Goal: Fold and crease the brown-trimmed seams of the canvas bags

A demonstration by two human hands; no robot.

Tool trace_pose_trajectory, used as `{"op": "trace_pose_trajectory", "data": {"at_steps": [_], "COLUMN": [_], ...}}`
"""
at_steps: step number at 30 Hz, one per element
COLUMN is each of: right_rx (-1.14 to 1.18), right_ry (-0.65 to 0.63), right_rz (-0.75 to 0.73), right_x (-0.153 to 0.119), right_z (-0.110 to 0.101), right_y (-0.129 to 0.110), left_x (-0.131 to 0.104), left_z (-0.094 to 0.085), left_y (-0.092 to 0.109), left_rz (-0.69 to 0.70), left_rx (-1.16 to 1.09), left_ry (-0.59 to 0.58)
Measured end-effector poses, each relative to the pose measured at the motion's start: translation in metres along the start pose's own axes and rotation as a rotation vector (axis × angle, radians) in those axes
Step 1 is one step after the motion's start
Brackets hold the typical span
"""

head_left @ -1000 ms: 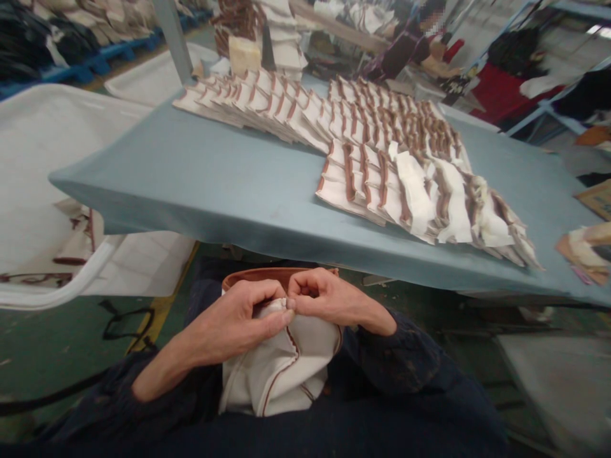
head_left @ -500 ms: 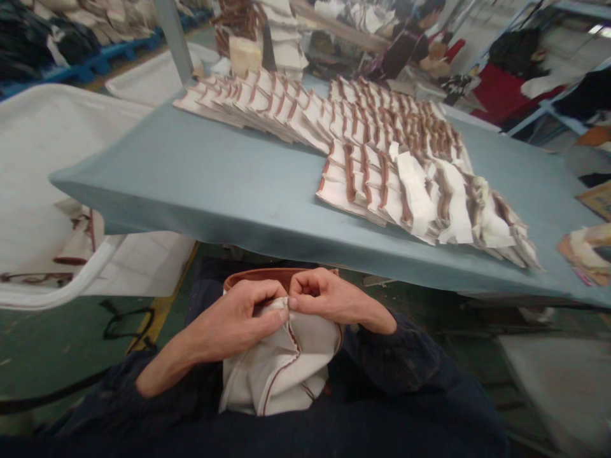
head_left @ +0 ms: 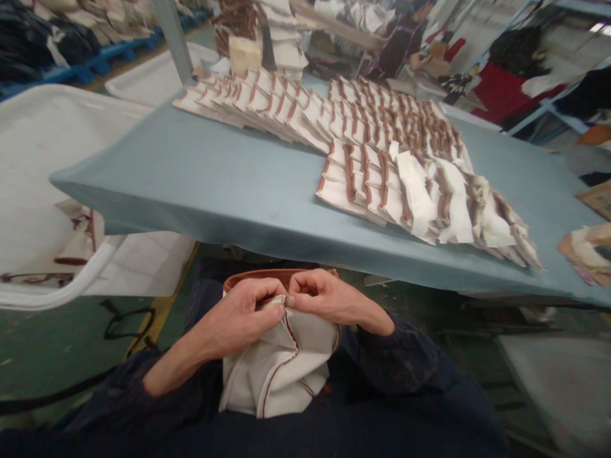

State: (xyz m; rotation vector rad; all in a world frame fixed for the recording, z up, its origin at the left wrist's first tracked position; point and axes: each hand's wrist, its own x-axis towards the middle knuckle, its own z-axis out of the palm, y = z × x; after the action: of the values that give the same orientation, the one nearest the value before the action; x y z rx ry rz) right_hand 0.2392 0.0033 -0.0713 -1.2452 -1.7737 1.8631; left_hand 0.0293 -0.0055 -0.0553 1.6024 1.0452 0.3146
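A cream fabric piece sewn like a bag (head_left: 281,375), with brown piping along its seams and a brown band at its rim, rests on my lap. My left hand (head_left: 248,312) pinches the upper end of its piped seam between thumb and fingers. Right beside it, my right hand (head_left: 324,296) grips the same edge, the fingertips of both hands almost touching. The fingers of both hands are curled closed on the cloth. Whatever lies between the fingertips is too small to make out.
Before me stands a table with a blue-grey cover (head_left: 205,172). Overlapping rows of cream pieces with brown trim (head_left: 363,178) lie on it. To the left is a white tub (head_left: 90,273) holding similar pieces. Another person (head_left: 401,44) sits at the back.
Both hands stay on the seam and have shifted only very slightly, the left wrist a little to the right. In the background, the other person has moved a bit.
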Motion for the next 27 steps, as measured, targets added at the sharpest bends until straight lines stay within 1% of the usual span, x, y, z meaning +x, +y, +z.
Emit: {"op": "trace_pose_trajectory", "data": {"at_steps": [10, 18, 27], "right_rx": [-0.043, -0.075, -0.107], "right_ry": [0.061, 0.067, 0.087], "right_rz": [0.017, 0.007, 0.026], "right_x": [-0.0001, -0.0013, -0.0011], "right_z": [0.0052, 0.0048, 0.0038], "right_y": [0.0083, 0.0081, 0.0093], "left_x": [0.0034, 0.0048, 0.0039], "left_z": [0.0064, 0.0074, 0.0067], "left_y": [-0.0039, -0.0066, -0.0072], "left_rz": [-0.014, -0.031, -0.042], "left_rx": [-0.001, -0.027, 0.030], "left_ry": [0.061, 0.050, 0.063]}}
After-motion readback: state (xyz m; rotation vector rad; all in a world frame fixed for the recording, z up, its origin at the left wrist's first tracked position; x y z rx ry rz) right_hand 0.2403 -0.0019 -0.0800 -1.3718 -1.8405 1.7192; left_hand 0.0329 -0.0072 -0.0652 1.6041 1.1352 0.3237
